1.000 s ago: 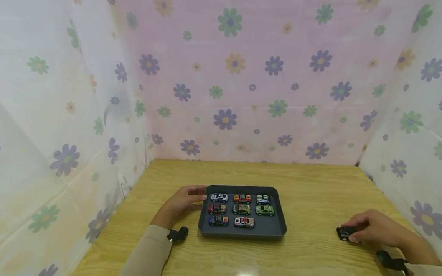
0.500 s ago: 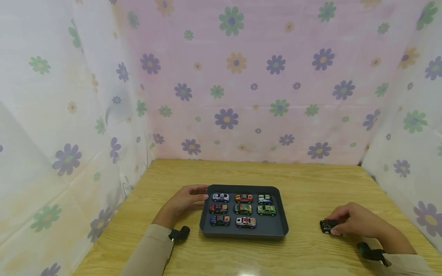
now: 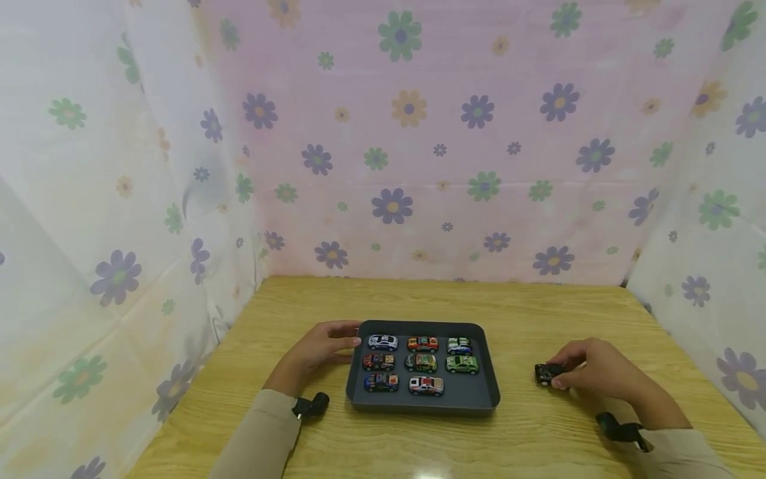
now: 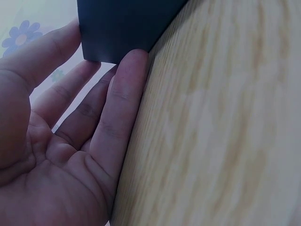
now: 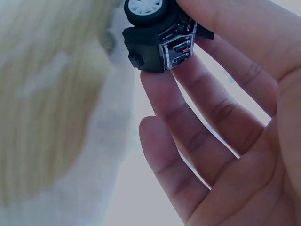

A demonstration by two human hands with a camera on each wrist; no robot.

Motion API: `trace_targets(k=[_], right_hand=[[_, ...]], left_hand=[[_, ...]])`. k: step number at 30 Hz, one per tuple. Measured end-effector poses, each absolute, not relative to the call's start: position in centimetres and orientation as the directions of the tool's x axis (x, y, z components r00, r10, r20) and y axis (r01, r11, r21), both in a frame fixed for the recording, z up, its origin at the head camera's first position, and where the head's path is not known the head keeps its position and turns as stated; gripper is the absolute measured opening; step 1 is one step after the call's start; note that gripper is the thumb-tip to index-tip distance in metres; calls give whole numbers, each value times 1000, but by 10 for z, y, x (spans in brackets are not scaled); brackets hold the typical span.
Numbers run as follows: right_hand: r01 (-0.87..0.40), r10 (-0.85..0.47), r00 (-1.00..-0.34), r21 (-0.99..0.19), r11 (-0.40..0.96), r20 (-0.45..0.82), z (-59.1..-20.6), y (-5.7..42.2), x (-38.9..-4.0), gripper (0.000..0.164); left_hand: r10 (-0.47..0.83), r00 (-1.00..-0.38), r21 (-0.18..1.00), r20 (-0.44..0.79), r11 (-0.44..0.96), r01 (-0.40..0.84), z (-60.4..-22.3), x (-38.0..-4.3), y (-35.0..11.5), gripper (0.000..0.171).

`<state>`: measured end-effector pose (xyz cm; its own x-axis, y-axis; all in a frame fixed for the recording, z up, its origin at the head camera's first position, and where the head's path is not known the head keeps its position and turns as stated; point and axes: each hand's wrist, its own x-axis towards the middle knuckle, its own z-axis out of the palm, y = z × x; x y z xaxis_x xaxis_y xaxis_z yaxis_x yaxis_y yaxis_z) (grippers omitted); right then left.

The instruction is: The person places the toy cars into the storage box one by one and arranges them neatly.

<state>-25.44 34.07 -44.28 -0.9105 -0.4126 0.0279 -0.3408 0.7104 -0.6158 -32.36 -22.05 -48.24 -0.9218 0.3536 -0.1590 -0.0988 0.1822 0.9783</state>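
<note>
My left hand (image 3: 316, 350) is at the left side of a dark grey tray (image 3: 469, 396), its fingers (image 4: 120, 94) extended and touching the outer wall near the corner. Between thumb and fingers, my right hand (image 3: 606, 374) pinches a black toy car (image 3: 546, 374) to the right of the tray. In the right wrist view, the car's end and a white-spoked wheel (image 5: 145, 4) show, while the little finger stays off it. Inside the tray, several toy cars stand in rows, among them a white one (image 3: 382, 342), a green one (image 3: 461, 364) and a white-and-red one (image 3: 426, 386).
The tray stands on a wood-grain table (image 3: 419, 442). Floral sheets enclose it, with a pink one (image 3: 443, 173) at the back and pale ones at both sides. In the tray's front right corner, bare floor shows beside the white-and-red car.
My right hand has carried the black toy car leftward and somewhat farther back, closer to the tray. The left hand keeps its place at the tray, and the cars inside stay put.
</note>
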Motion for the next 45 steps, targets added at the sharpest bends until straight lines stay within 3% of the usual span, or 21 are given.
trace_targets(k=[13, 25, 33, 45], right_hand=[[-484, -485, -861, -545, 684, 156, -424, 311, -262, 24], [-443, -486, -866, -634, 634, 118, -410, 282, -268, 25], [-489, -493, -852, -611, 622, 179, -405, 259, -266, 18], [-494, -491, -851, -606, 623, 188, -410, 228, -261, 23]], left_hand=[[361, -919, 976, -157, 199, -89, -484, -325, -219, 57], [354, -922, 977, -157, 194, -92, -485, -324, -219, 60], [354, -921, 977, -160, 191, -96, -483, -324, -219, 59], [344, -924, 974, -168, 204, -101, -481, -323, -221, 63]])
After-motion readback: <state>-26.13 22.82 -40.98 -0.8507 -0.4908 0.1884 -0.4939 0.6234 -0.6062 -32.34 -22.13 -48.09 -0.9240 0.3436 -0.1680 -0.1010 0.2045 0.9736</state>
